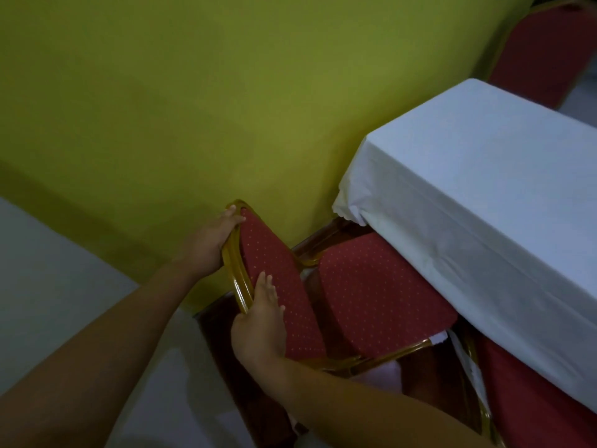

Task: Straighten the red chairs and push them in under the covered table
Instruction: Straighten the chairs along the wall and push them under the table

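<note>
Two hands on one red chair [381, 286] | left hand [210, 244], right hand [258, 331] both clasp gilt backrest [277, 279] | seat partly under covered table [484, 189] corner | push evenly, square to edge, watch cloth.

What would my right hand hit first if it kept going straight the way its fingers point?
Probably only more of the red chair backrest that the right hand grips; beyond its top edge, likely the yellow wall, though depth is unclear.
</note>
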Tool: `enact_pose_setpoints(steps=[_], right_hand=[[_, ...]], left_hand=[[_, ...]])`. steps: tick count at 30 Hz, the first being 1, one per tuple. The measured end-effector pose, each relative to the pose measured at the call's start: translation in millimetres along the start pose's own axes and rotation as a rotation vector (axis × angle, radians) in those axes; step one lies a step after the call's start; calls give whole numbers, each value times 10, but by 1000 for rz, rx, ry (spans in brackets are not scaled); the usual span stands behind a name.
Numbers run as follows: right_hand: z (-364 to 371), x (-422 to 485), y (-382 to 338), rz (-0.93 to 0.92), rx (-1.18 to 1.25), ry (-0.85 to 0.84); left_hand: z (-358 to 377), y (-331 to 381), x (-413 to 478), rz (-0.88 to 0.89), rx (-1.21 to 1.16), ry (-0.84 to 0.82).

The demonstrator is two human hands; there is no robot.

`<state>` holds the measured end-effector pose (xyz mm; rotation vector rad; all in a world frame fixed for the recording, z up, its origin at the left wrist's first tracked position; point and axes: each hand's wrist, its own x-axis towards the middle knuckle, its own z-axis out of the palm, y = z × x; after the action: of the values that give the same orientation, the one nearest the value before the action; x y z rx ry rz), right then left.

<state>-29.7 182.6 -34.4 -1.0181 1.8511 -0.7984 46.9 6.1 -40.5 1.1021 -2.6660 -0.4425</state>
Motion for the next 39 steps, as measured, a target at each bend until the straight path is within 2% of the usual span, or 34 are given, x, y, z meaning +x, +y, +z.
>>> enact_pose_setpoints(steps=[10, 17, 26, 39], right_hand=[[-154, 334, -178, 25, 104, 50], [-349, 455, -155, -4, 25, 45], [-548, 474, -46, -45, -69, 3], [-866, 265, 355, -110, -178, -10]], left_hand=[[5, -72, 524, 3, -50, 1], [99, 39, 629, -64, -88, 87], [103, 215, 661, -95, -70, 104], [326, 622, 346, -166, -110, 215]])
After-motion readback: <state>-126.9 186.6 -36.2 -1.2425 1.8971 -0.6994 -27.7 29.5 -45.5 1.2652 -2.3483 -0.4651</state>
